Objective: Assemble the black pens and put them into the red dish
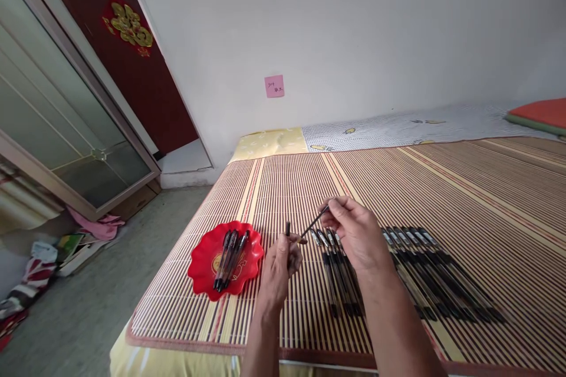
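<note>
My left hand (280, 262) is closed around a pen part, whose dark end (288, 228) sticks up above the thumb; the rest is hidden in the fingers. My right hand (356, 230) pinches a thin dark rod, which looks like a pen refill (315, 222), by its upper end. The rod slants down to the left fingertips. Beneath and beside my right forearm lie rows of pens (435, 274) with black grips, and more pens (333, 274) show just left of it. To the left, a red scalloped plate (197, 274) holds several black pens (230, 259).
A striped bamboo mat (283, 182) covers the bed, with patterned cloth (367, 129) along the wall. At far right is a folded orange cushion (542, 113). A pink note (274, 86) is stuck to the wall. Clothes and a glass-panelled door (66, 100) are at left.
</note>
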